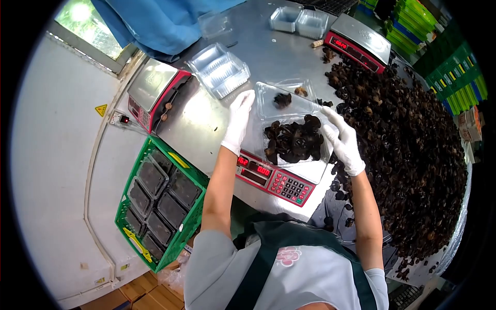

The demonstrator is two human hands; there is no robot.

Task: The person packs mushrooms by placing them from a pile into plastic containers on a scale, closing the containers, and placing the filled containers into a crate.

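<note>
A clear plastic clamshell container (328, 155) full of dark wood ear mushrooms (293, 138) rests on a red-fronted digital scale (276, 178). Its transparent lid (268, 106) is raised at the far side. My white-gloved left hand (239, 121) grips the lid's left edge with fingers straight and close together. On the other side, my gloved right hand (342, 139) holds the right edge, its thumb and fingers apart around the clear plastic. A few loose mushroom pieces (282, 100) show through or beyond the lid. Exact fingertip contact is hard to see through the plastic.
A large heap of wood ears (403, 144) covers the right side. Empty clamshells (219, 70) lie at the back. Other scales stand at left (152, 85) and back right (359, 44). A green crate (173, 150) of packed containers sits at lower left.
</note>
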